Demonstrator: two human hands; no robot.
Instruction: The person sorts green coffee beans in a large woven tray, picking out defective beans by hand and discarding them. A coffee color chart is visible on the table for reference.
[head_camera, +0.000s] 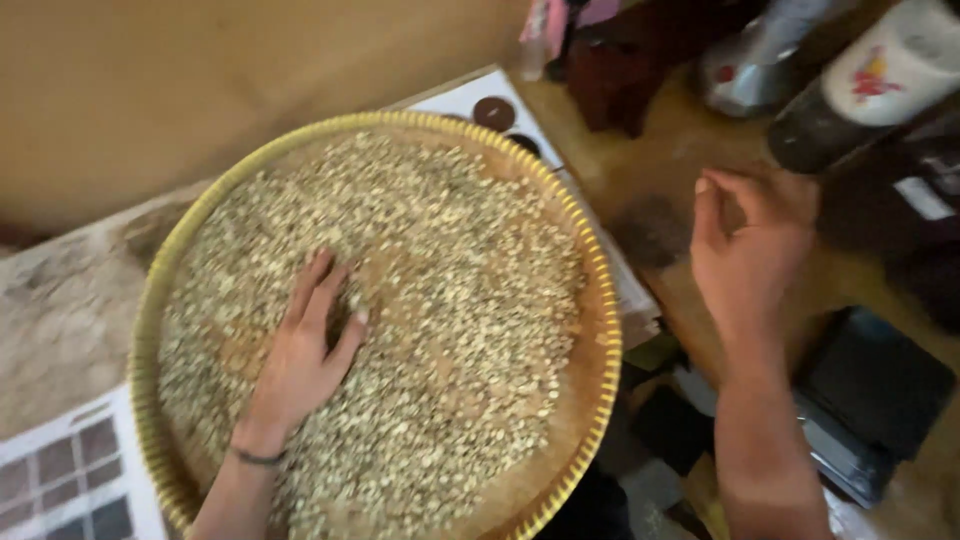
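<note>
A big round woven tray with a yellow rim (600, 300) holds a wide layer of pale beans (450, 260). My left hand (305, 350) lies flat on the beans left of the tray's middle, fingers spread, a thin dark band on its wrist. My right hand (750, 245) hovers to the right of the tray above a brown tabletop, thumb and fingertips pinched together; whether a bean sits between them is hidden. A small dark pile (650, 230) lies on the tabletop just left of that hand.
A white chart with dark round patches (480, 100) sticks out from under the tray's far edge; another with brownish squares (70, 480) lies at the lower left. Dark canisters (850, 90) stand at the top right. A black flat device (870, 390) sits at the lower right.
</note>
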